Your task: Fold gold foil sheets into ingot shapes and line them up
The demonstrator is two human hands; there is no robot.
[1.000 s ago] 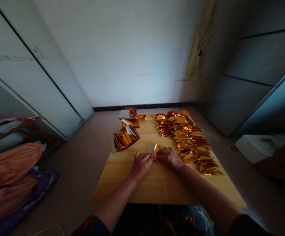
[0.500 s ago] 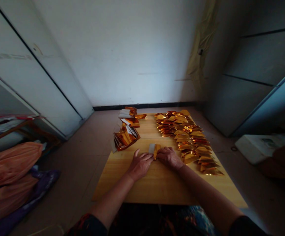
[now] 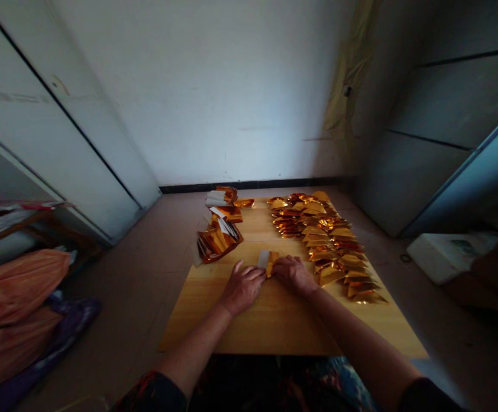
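Note:
A small sheet of foil paper (image 3: 269, 262), white on its left part and gold on its right, lies partly folded on the wooden board between my hands. My left hand (image 3: 243, 286) has its fingertips closed on the near left edge, thumb raised. From the right, my right hand (image 3: 294, 274) grips the gold side with bent fingers. Beyond my left hand sits a fanned stack of gold foil paper (image 3: 218, 243) with white edges. Rows of folded gold foil pieces (image 3: 332, 240) cover the board's right side.
The wooden board (image 3: 249, 337) stands low before a white wall. At its far left lie a second bundle of foil paper (image 3: 220, 197) and one folded gold piece (image 3: 244, 203). Orange cloth (image 3: 21, 274) is piled at left; a white box (image 3: 437, 257) stands on the floor at right.
The hands stay almost in place around the foil paper, with only slight finger shifts. The view has drifted a little. The stacks and rows look the same.

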